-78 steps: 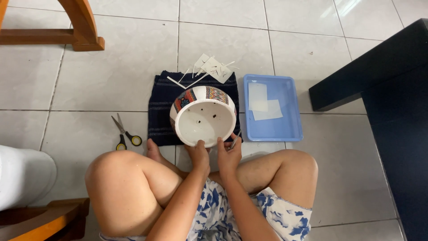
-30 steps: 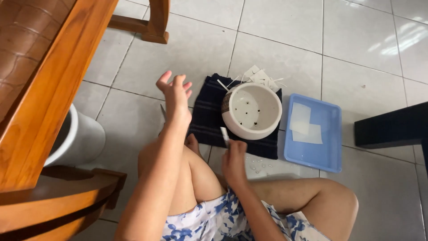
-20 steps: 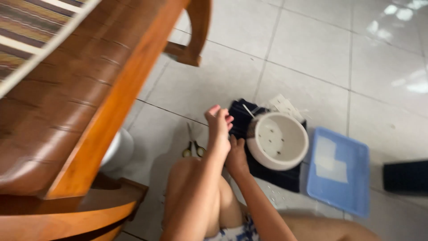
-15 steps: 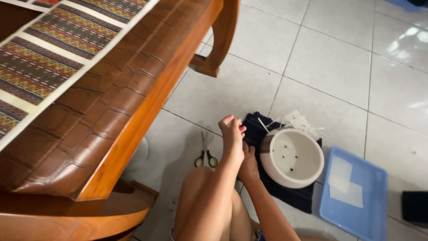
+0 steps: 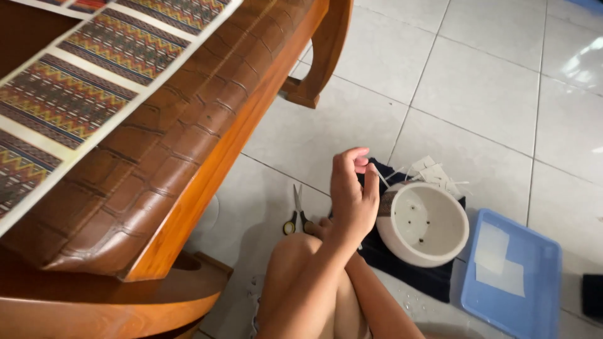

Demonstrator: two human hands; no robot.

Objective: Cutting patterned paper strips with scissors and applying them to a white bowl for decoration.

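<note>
Left hand [image 5: 352,198] raised above knee, fingers loosely curled, holding nothing. Right hand [image 5: 320,229] mostly hidden beside pot [image 5: 424,223]; grip indeterminate.

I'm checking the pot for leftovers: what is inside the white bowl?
The white bowl looks empty: only small dark holes dot its inner wall. The raised left hand covers its left rim, so that edge cannot be seen.

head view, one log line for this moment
left hand raised, empty | right hand low, mostly hidden | white pot on dark cloth | scissors on floor
</note>
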